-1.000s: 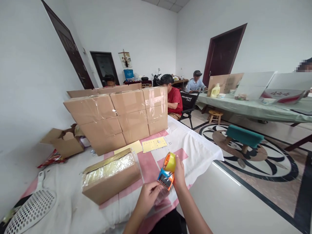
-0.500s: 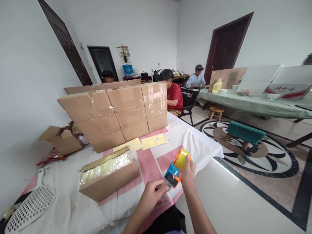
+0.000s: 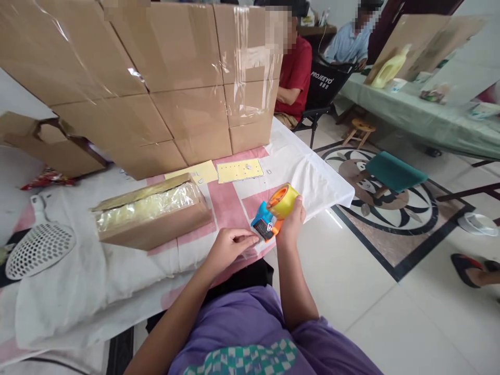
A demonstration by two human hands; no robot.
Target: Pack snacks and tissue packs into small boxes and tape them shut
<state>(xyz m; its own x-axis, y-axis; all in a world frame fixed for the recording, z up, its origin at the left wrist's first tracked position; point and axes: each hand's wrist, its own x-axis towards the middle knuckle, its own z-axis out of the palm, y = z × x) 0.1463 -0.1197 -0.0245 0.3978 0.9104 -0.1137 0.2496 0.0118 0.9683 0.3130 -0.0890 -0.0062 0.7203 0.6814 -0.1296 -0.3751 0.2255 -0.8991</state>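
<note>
My right hand (image 3: 291, 224) grips a tape dispenser (image 3: 265, 221), blue and orange, with a yellow roll of packing tape (image 3: 284, 202) on it. It is held over the near right edge of the table. My left hand (image 3: 233, 246) is closed, thumb and fingertips pressed together just left of the dispenser's dark cutting end. Whatever lies in that pinch is too small to make out. To the left, a long cardboard box (image 3: 156, 224) rests on the tablecloth, its top covered with shiny clear tape.
Stacked taped cartons (image 3: 187, 114) form a wall across the table's far side. Yellow cards (image 3: 240, 171) lie before them. A white perforated scoop (image 3: 41, 245) and an opened carton (image 3: 58, 148) are at left. A person in a red shirt (image 3: 299, 78) sits beyond; a teal stool (image 3: 396, 172) stands right.
The view has tipped downward, so the table things sit higher and my purple shirt shows. Both hands stay together at the dispenser, which has turned slightly; the left hand remains pinched beside it.
</note>
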